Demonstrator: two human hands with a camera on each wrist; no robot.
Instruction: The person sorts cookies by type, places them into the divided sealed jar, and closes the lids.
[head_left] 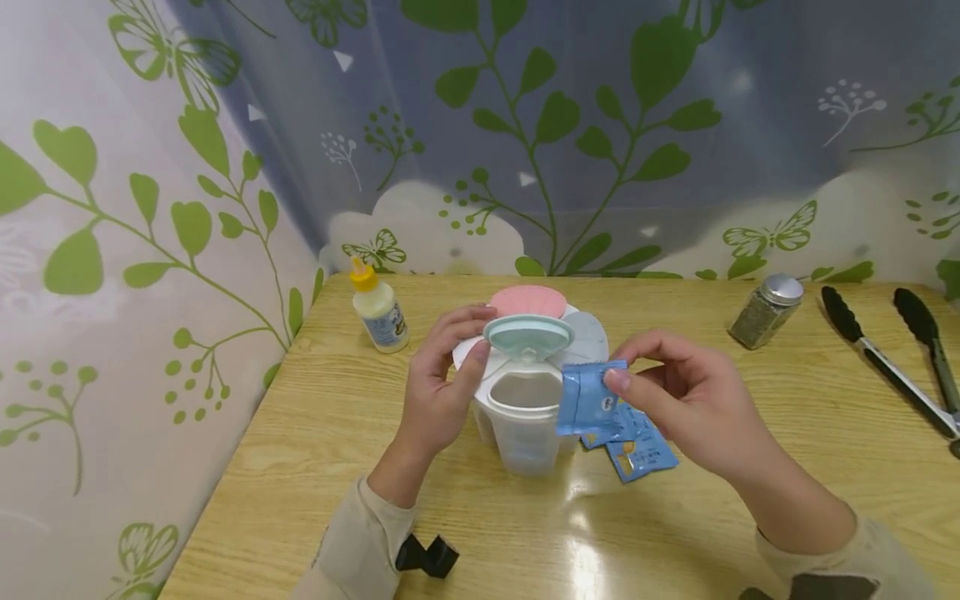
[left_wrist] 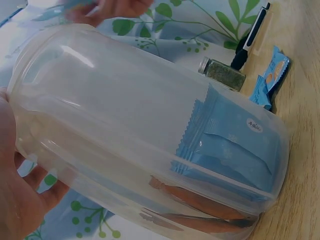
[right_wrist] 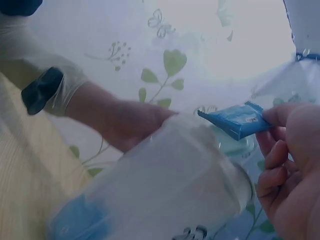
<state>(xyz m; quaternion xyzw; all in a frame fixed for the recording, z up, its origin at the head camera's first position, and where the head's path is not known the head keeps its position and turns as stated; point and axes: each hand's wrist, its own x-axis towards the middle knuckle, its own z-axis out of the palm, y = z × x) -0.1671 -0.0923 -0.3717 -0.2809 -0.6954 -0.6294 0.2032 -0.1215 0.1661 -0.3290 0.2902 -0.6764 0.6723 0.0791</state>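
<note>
A clear plastic container (head_left: 525, 446) with a white lid and pink, grey and teal flaps stands on the table. Its teal flap (head_left: 528, 335) is raised over an open compartment. My left hand (head_left: 438, 383) holds the container's left side, thumb on the lid. Between thumb and fingers, my right hand (head_left: 697, 408) pinches a small blue packet (head_left: 587, 398) beside that opening. Through the container wall, the left wrist view shows another blue packet (left_wrist: 240, 145) at the bottom and brown-orange packets (left_wrist: 205, 202) beside it. More blue packets (head_left: 641, 454) lie on the table below my right hand.
A yellow-capped bottle (head_left: 381, 308) stands at the back left of the wooden table (head_left: 315, 467). A glass jar (head_left: 765, 312) of dried herbs and black-tipped tongs (head_left: 900, 375) are on the right. Patterned curtains (head_left: 442, 133) border the table's back and left.
</note>
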